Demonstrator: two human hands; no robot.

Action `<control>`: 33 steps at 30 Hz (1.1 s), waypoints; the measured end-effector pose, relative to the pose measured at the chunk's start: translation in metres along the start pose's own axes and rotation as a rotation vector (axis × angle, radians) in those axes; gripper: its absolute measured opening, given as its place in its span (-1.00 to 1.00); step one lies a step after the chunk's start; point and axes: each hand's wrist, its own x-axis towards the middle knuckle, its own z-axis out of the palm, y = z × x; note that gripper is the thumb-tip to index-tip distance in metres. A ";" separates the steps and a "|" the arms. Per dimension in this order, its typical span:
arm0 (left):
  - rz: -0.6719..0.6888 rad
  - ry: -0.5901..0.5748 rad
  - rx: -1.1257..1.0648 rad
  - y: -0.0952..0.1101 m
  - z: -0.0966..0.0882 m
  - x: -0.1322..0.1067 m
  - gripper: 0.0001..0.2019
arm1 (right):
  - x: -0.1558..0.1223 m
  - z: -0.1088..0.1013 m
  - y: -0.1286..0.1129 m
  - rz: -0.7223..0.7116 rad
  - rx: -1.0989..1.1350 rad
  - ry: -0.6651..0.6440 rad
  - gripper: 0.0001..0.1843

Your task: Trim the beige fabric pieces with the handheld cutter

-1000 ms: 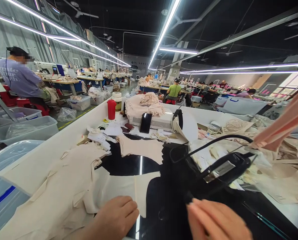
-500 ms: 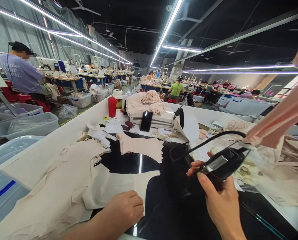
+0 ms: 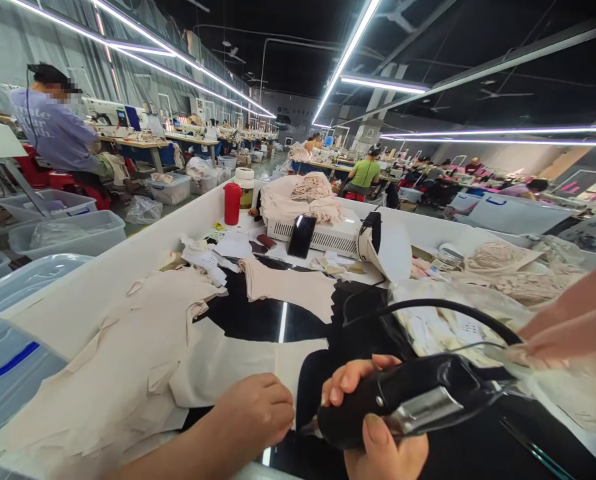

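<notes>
Clamped round the black tool, my right hand sits lower and further left than half a second ago; the tool's tip is now just beside the edge of the pale fabric panel, so both hands meet at one spot. My left hand rests curled on that panel; whether it pinches, I cannot tell. Across a co-worker's lavender shirt I read "your"; print on the white papers is too small.
</notes>
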 end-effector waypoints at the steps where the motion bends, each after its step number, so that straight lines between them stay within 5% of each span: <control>1: 0.003 0.000 -0.002 0.000 0.000 0.000 -0.84 | 0.000 0.000 0.001 0.001 -0.003 -0.001 -0.58; 7: -0.043 -0.057 -0.074 -0.001 -0.005 0.001 -0.69 | 0.000 0.005 -0.001 -0.009 -0.010 0.031 -0.58; 17: -0.030 0.010 -0.090 -0.002 0.000 0.001 -0.85 | 0.005 0.014 -0.003 -0.040 0.001 0.096 -0.58; 33: -0.034 0.010 -0.023 -0.007 0.007 0.002 -0.90 | -0.003 0.006 0.004 -0.009 -0.037 0.029 -0.60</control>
